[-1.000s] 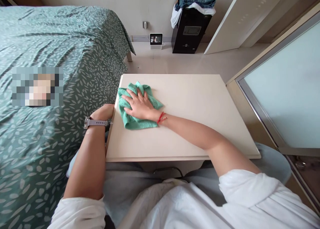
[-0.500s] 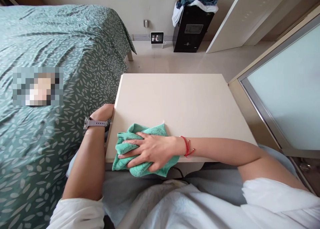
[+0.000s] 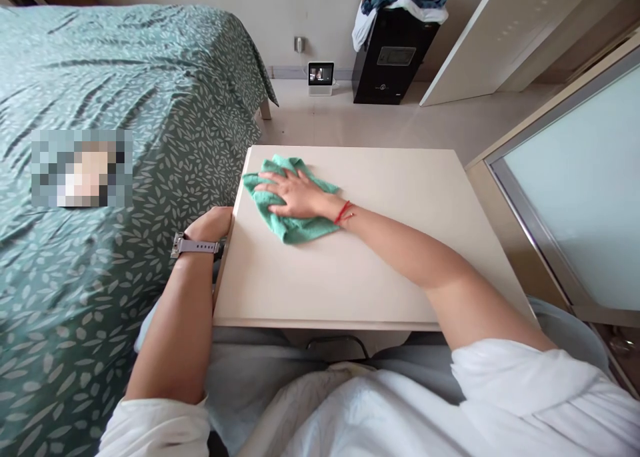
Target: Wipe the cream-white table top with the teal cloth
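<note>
A crumpled green cloth lies on the far left part of a pale tabletop. My right hand, with a red string bracelet at the wrist, rests flat on the cloth, its fingers spread toward the left. At the table's left edge is my left hand, below a watch strap on the wrist; its fingers are hidden beside or under the edge.
A bed with a green leaf-patterned cover stands along the left, with a blurred patch on it. Beyond the table are a small screen device and a black cabinet topped with clothes. A frosted glass panel borders the right.
My right hand and the green cloth have moved away from my body, from the near left of the tabletop to its far left. My left hand has stayed at the left edge.
</note>
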A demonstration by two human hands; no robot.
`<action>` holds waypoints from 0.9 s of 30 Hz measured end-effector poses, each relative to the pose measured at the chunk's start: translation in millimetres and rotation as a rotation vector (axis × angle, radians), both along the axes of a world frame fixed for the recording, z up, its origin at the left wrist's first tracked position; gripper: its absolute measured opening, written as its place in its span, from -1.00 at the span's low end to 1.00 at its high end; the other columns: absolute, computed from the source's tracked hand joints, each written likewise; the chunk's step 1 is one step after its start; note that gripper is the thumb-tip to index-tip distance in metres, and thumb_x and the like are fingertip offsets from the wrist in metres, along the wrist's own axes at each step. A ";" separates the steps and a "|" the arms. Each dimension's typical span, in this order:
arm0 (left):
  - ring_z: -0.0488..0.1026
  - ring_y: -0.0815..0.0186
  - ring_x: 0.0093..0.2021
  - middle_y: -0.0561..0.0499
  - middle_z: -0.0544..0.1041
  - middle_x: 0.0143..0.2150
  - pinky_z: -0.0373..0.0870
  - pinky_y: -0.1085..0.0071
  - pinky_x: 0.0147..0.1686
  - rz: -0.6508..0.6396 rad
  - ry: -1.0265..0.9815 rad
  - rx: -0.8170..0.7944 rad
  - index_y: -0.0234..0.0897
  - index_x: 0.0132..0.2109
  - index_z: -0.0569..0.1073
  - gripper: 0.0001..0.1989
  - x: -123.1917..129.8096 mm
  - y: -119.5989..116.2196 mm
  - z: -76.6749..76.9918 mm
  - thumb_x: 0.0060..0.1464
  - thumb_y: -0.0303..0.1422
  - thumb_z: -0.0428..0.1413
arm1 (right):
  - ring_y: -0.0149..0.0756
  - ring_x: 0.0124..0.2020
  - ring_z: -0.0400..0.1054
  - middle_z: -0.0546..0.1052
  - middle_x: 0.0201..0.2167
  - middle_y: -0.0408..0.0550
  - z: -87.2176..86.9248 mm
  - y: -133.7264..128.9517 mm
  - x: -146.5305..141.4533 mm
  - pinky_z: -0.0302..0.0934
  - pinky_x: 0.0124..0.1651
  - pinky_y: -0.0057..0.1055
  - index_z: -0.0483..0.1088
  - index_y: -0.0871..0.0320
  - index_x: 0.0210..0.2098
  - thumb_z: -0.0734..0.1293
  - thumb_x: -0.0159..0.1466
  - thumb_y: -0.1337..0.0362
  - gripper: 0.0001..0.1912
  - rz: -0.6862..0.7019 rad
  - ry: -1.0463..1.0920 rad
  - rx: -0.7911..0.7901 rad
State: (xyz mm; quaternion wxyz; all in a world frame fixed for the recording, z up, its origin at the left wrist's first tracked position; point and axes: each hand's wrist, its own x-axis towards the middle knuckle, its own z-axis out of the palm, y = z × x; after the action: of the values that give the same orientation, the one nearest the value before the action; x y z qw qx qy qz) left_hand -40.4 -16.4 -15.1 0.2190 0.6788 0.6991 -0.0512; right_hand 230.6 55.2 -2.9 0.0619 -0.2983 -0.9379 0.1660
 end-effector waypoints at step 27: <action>0.72 -0.27 0.53 -0.48 0.84 0.39 0.59 0.01 0.62 0.077 0.027 -0.064 -0.36 0.09 0.86 -0.54 -8.5 4.0 -3.0 0.35 -0.07 0.31 | 0.61 0.92 0.07 0.20 0.98 0.23 9.7 -80.6 21.3 0.00 0.87 0.65 0.42 0.02 0.87 0.48 0.67 0.14 -0.17 -0.024 -0.040 0.021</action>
State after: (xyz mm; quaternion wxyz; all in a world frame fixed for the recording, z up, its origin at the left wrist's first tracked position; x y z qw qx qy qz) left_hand -49.0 -12.4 -18.0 0.2332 0.6434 0.7254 -0.0742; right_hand 251.8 -25.4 6.9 0.0481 -0.3122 -0.9370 0.1492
